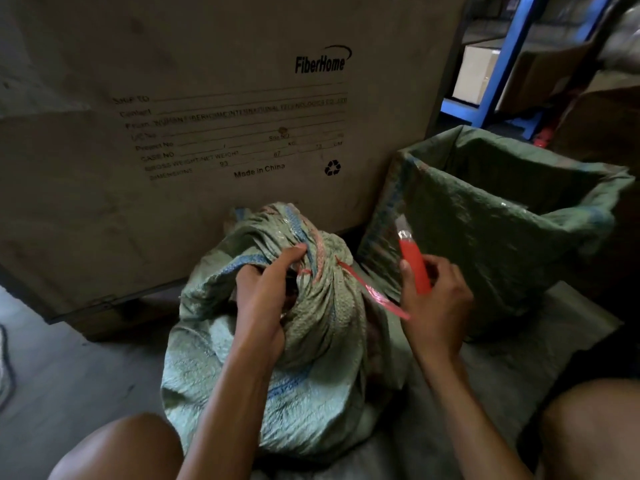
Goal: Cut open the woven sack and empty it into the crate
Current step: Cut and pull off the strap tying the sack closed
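A full green woven sack point(311, 375) stands on the floor between my knees, its neck bunched and tied with red plastic string point(367, 289). My left hand point(266, 292) grips the gathered neck just below the knot. My right hand point(436, 306) holds a red-handled utility knife point(414, 261), blade pointing up and away, just right of the tie. To the right stands the crate point(512, 216), lined with another green woven sack and open at the top.
A big cardboard box point(207, 116) printed "FiberHome" rises directly behind the sack. Blue metal shelving point(502, 64) with boxes stands at the back right. My bare knees frame the bottom corners. Grey concrete floor lies to the left.
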`<act>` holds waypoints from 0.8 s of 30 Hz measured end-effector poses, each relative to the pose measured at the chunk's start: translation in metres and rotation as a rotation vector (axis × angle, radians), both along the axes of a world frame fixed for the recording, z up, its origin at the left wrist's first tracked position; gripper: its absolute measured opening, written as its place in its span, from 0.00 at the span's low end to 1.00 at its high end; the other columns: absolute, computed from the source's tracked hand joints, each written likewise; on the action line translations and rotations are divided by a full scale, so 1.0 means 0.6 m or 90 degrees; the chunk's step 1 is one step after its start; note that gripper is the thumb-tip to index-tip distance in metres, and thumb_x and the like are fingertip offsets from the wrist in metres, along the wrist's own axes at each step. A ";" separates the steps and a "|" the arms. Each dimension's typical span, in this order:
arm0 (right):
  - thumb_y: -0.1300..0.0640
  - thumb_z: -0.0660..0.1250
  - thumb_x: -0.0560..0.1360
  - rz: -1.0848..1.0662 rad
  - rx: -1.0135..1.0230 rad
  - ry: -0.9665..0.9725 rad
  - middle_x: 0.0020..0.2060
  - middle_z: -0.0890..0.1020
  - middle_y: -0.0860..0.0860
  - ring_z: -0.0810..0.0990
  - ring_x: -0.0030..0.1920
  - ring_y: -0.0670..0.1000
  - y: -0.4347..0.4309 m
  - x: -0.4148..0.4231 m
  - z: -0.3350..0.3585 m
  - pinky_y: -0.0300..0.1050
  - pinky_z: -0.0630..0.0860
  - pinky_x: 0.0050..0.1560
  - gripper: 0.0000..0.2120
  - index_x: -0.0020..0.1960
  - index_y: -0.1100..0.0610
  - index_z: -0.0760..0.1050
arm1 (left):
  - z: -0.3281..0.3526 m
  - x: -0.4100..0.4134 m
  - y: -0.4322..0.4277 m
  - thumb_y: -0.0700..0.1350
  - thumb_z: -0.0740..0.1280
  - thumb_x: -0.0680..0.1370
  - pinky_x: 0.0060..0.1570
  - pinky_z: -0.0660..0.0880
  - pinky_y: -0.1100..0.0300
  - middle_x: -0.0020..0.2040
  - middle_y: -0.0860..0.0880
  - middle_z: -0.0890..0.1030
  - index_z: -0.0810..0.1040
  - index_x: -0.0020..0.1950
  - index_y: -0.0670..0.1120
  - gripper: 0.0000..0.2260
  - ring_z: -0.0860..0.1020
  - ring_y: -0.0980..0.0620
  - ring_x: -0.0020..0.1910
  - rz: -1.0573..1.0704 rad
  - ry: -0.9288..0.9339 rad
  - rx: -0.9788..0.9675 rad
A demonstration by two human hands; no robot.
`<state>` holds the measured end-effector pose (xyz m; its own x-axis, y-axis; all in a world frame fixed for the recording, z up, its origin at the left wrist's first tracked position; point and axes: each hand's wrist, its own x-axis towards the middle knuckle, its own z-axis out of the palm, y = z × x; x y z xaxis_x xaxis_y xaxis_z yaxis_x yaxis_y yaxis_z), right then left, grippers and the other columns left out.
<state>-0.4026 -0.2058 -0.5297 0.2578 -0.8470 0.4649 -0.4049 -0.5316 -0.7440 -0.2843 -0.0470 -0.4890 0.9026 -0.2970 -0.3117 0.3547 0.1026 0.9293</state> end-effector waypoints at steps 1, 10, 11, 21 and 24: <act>0.49 0.70 0.76 -0.021 0.032 0.043 0.49 0.83 0.57 0.81 0.47 0.58 -0.011 -0.006 -0.028 0.43 0.70 0.42 0.14 0.55 0.58 0.81 | -0.001 0.001 0.000 0.55 0.79 0.66 0.22 0.70 0.62 0.38 0.43 0.74 0.73 0.52 0.44 0.25 0.71 0.55 0.25 -0.007 -0.002 0.003; 0.41 0.62 0.79 -0.147 0.330 0.528 0.57 0.82 0.60 0.82 0.58 0.61 -0.011 -0.154 -0.283 0.50 0.77 0.54 0.22 0.57 0.59 0.80 | 0.003 -0.003 -0.012 0.49 0.78 0.71 0.19 0.67 0.70 0.28 0.50 0.76 0.73 0.54 0.42 0.20 0.72 0.58 0.17 -0.015 -0.001 -0.037; 0.41 0.61 0.79 -0.146 0.341 0.563 0.60 0.81 0.59 0.80 0.60 0.60 -0.007 -0.162 -0.294 0.50 0.77 0.56 0.22 0.60 0.58 0.79 | 0.004 -0.002 -0.010 0.50 0.78 0.70 0.20 0.68 0.69 0.30 0.50 0.76 0.73 0.55 0.42 0.21 0.73 0.58 0.18 -0.016 0.001 -0.036; 0.43 0.59 0.80 -0.074 0.339 0.686 0.63 0.81 0.55 0.79 0.64 0.56 -0.010 -0.170 -0.306 0.46 0.75 0.60 0.21 0.63 0.54 0.78 | 0.012 0.000 0.013 0.50 0.78 0.70 0.23 0.69 0.65 0.33 0.50 0.76 0.76 0.63 0.39 0.26 0.73 0.54 0.27 -0.025 -0.007 -0.039; 0.44 0.64 0.77 -0.068 0.332 0.632 0.63 0.80 0.56 0.78 0.65 0.58 -0.022 -0.135 -0.265 0.50 0.76 0.62 0.20 0.63 0.55 0.78 | 0.010 -0.001 0.019 0.49 0.76 0.72 0.20 0.67 0.68 0.33 0.50 0.75 0.75 0.59 0.42 0.21 0.72 0.57 0.22 -0.039 -0.014 -0.042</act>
<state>-0.4838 -0.2190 -0.6885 0.2306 -0.9179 -0.3229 -0.9661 -0.1763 -0.1887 -0.2847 -0.0356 -0.4828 0.8883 -0.3711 -0.2706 0.3424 0.1424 0.9287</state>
